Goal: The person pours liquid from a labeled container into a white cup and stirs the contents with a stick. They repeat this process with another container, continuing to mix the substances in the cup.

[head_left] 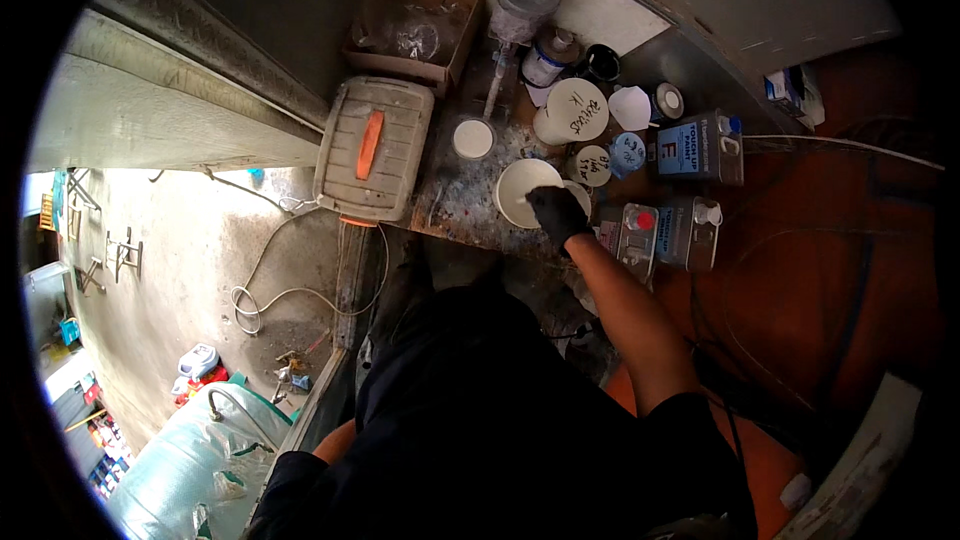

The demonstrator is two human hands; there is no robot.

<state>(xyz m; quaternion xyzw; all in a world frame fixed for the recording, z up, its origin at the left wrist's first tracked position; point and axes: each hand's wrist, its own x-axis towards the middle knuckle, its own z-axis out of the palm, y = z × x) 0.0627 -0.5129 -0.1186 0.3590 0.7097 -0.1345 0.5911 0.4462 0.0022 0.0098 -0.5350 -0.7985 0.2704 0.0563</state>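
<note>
My right hand (557,214), in a black glove, is at the near edge of a paint-stained bench (450,202). Its fingers are closed over the right rim of a white tub (515,180). A thin pale tip shows at the fingers inside the tub, too small to name. Partly behind the glove is another white container (580,192). Just beyond the tub is a white round lid or cup (473,139). Of my left arm only a bit of forearm shows low in the picture; the hand itself is out of sight.
A grey lidded box (340,155) with an orange handle stands left, before a cardboard box (460,45). Marked white lids (577,110), a dark-rimmed can (545,60) and rectangular metal cans (690,150) crowd the right. A pale hose (262,290) loops on the floor.
</note>
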